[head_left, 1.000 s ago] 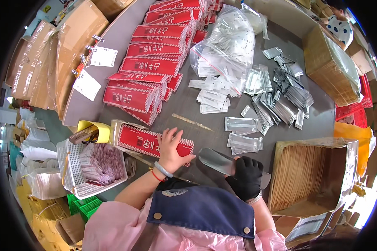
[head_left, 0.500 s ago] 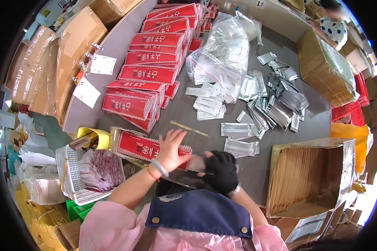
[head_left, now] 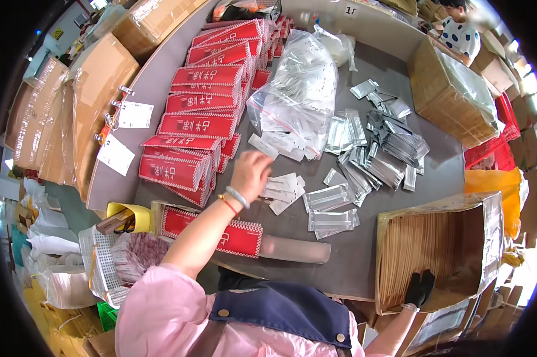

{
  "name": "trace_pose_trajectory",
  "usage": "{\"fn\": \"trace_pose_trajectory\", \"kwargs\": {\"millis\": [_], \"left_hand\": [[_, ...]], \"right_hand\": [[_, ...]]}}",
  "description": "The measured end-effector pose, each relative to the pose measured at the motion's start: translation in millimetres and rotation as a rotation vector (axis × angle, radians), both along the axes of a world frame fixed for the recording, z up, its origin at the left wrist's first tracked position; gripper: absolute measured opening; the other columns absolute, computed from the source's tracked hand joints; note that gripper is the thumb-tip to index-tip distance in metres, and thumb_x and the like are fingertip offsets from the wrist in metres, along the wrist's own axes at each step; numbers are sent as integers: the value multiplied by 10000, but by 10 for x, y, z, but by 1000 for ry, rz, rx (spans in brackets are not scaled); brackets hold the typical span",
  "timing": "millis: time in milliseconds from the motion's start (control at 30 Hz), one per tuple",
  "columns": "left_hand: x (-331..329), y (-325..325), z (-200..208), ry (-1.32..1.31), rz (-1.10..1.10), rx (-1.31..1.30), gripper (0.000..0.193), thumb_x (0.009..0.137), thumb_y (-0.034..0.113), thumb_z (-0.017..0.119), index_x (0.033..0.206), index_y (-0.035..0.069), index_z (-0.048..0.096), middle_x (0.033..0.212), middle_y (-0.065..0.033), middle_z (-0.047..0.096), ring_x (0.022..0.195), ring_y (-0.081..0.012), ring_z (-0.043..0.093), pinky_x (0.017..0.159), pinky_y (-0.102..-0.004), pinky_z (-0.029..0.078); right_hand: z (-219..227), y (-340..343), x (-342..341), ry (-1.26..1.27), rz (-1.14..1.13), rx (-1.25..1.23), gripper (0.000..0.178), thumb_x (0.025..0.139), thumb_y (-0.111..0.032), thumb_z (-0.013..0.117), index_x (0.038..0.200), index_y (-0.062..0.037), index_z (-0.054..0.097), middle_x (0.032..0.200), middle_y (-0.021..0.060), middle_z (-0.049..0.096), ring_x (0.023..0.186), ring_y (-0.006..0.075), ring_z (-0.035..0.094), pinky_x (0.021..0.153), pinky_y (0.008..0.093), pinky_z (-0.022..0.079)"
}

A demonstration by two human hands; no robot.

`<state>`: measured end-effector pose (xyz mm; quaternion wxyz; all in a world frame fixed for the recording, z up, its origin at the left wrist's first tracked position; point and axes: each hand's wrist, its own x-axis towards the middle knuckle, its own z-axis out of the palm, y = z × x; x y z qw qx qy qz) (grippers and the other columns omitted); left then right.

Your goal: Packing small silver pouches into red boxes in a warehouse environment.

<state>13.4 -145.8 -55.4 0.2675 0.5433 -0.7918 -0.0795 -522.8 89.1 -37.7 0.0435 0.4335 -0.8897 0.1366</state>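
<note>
My left hand (head_left: 252,174) is bent over loose white paper packets (head_left: 284,189); its fingers are curled and blurred, and whether they grip a packet is hidden. Below my left forearm lies a red printed paper sleeve (head_left: 242,238), a clear plastic bag (head_left: 295,250) reaching out of its right end. Far to the right, my black-gloved right hand (head_left: 420,289) is at the near side of an open cardboard box (head_left: 489,247). Thin wooden sticks (head_left: 420,244) stand packed in that box. The glove's fingers are stretched and apart, touching or close to the sticks.
Stacks of red sleeves (head_left: 188,125) line the left. A large clear bag of white packets (head_left: 304,77) lies at the back centre, silvery packets (head_left: 393,140) right of it. A yellow container (head_left: 139,215) and white basket (head_left: 96,256) stand at the left edge.
My right hand has left the clear bag and moved right to the stick box. My left hand has moved up from the red sleeve to the white packets, which now lie nearer me.
</note>
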Motion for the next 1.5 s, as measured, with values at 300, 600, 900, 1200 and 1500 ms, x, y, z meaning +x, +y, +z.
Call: {"fn": "trace_pose_trajectory", "kwargs": {"millis": [300, 600, 900, 1200, 1500], "left_hand": [[372, -453, -148, -244, 37, -4, 182, 740, 161, 750, 909, 125, 693, 907, -54, 645, 945, -280, 588, 841, -421, 453], [-1089, 230, -61, 130, -127, 119, 181, 733, 207, 767, 824, 92, 661, 873, -87, 616, 854, -306, 569, 750, -432, 459], [-1252, 286, 86, -80, -95, 202, 452, 656, 233, 818, 1063, 138, 647, 1025, -42, 593, 991, -268, 537, 821, -413, 424], [-1211, 313, -13, 72, -167, 245, 357, 667, 125, 801, 985, 102, 640, 790, -64, 656, 752, -263, 636, 715, -398, 471], [-522, 1263, 550, -83, -203, 430, 405, 604, 218, 833, 961, 115, 673, 1006, -57, 648, 999, -272, 597, 846, -423, 462]], "right_hand": [[-121, -67, -160, 12, 76, 79, 371, 919, -264, 598, 1088, 64, 646, 1066, 239, 666, 1028, 381, 627, 914, 421, 488], [-145, -10, -190, -124, -132, -198, 363, 968, -192, 514, 1212, 70, 576, 1159, 198, 645, 1074, 328, 602, 937, 382, 465], [325, -315, 1745, -1097, 376, -821, 123, 991, -92, 505, 1043, -24, 593, 967, 77, 608, 937, 189, 566, 902, 332, 425], [-202, -426, 2035, -1343, 253, -331, 160, 987, -103, 541, 1113, -43, 618, 1011, 21, 617, 888, 123, 562, 772, 250, 443], [208, -697, 1981, -741, 857, 21, 303, 870, -75, 632, 1163, -137, 678, 791, 119, 589, 756, 293, 598, 693, 362, 483]]}}
